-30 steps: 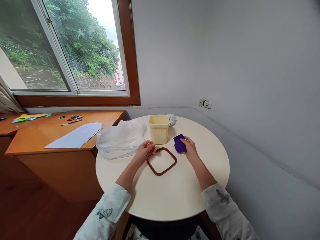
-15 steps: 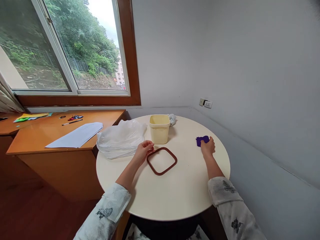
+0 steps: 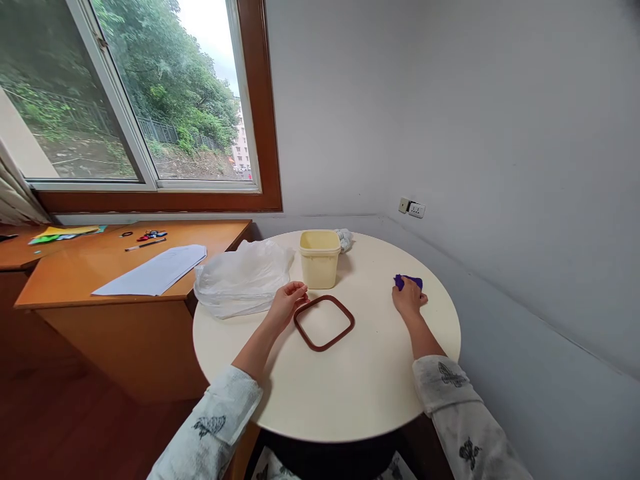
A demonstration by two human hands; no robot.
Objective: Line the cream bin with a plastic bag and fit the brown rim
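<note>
At the left corner of a reddish-brown ring (image 3: 324, 347), square with rounded corners, my left hand (image 3: 289, 301) is closed with its fingertips on the rim. The ring lies around bare tabletop. Over at the right of the table, my right hand (image 3: 409, 297) grips a small folded purple cloth (image 3: 413, 281) against the surface; its fingers partly cover the cloth. A pale yellow plastic bin (image 3: 320, 269), without a lid on it, stands upright just behind the ring, its mouth facing up.
A thin white plastic bag (image 3: 240, 280) lies crumpled at the table's left. Behind the bin sits a greyish bundle (image 3: 345, 240), partly hidden. The round cream table (image 3: 340, 407) adjoins a wooden desk (image 3: 110, 333) with paper sheets (image 3: 155, 270) and a pen (image 3: 145, 245).
My right hand has shifted slightly left and turned over the purple cloth, which now shows more to the right of the fingers. The left hand and ring stay in place.
</note>
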